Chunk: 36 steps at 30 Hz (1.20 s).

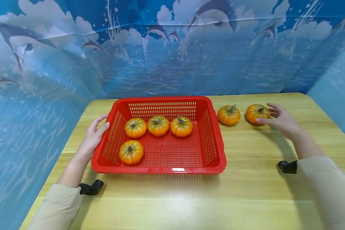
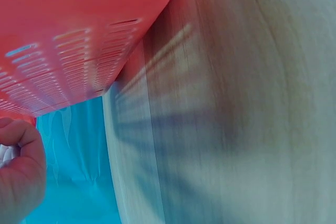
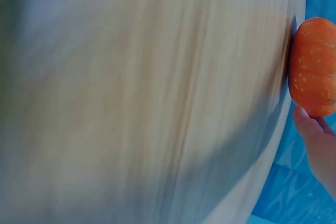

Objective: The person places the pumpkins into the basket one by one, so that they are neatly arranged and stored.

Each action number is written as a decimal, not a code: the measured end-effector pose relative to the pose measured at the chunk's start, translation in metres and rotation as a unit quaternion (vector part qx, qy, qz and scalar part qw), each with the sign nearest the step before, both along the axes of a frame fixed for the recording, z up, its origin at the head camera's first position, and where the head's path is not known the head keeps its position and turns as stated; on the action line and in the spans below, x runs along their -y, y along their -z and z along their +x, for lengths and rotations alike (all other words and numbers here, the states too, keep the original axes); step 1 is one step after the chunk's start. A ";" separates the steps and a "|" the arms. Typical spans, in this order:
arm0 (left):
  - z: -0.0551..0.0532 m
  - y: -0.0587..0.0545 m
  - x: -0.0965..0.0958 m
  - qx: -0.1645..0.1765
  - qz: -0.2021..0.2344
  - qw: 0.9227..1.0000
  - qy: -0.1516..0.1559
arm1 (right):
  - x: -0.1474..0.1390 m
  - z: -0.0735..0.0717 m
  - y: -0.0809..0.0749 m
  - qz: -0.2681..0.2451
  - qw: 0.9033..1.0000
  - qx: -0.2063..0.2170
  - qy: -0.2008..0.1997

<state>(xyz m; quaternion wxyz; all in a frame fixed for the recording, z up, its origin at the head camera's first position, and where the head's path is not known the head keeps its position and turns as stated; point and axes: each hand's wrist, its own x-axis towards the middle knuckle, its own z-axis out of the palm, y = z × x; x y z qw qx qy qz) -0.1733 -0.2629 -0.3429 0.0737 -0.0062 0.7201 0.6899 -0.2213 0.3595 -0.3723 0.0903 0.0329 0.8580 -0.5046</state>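
Note:
A red plastic basket with slotted walls stands on the table, with several small orange pumpkins in it, one of them a front-left pumpkin. My left hand holds the basket's left rim, thumb and fingertips right at the edge; its curled fingers show at the lower left of the left wrist view. Right of the basket sit two more pumpkins. My right hand is around the right side of the outer pumpkin, thumb in front, other fingers spread behind. In the right wrist view the thumb tip meets this pumpkin.
The other loose pumpkin lies between the basket's right wall and the outer pumpkin. A light wooden table carries everything. Blue dolphin-print cloth hangs behind the table and along its sides. Black wrist cameras are strapped at both sleeves.

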 end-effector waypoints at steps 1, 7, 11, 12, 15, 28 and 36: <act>0.001 0.000 0.000 0.001 0.000 1.000 -0.001 | 0.001 -0.002 0.002 0.004 1.000 0.002 0.001; 0.001 0.002 0.001 0.002 -0.010 1.000 -0.003 | 0.005 -0.008 0.008 0.024 1.000 0.003 0.011; 0.001 0.001 0.000 0.004 -0.018 1.000 -0.006 | 0.006 -0.011 0.010 0.035 0.999 0.004 0.012; 0.001 0.001 0.000 0.004 -0.018 1.000 -0.006 | 0.006 -0.011 0.011 0.039 0.999 0.003 0.014; 0.000 0.001 -0.001 0.005 -0.019 1.000 -0.006 | 0.007 -0.012 0.011 0.045 0.999 -0.002 0.019; -0.002 0.001 -0.001 0.000 -0.019 1.000 -0.007 | 0.007 -0.012 0.002 0.055 0.998 -0.013 0.016; -0.001 0.002 -0.001 -0.003 -0.013 1.000 -0.004 | 0.007 -0.009 -0.011 0.053 0.998 -0.015 -0.003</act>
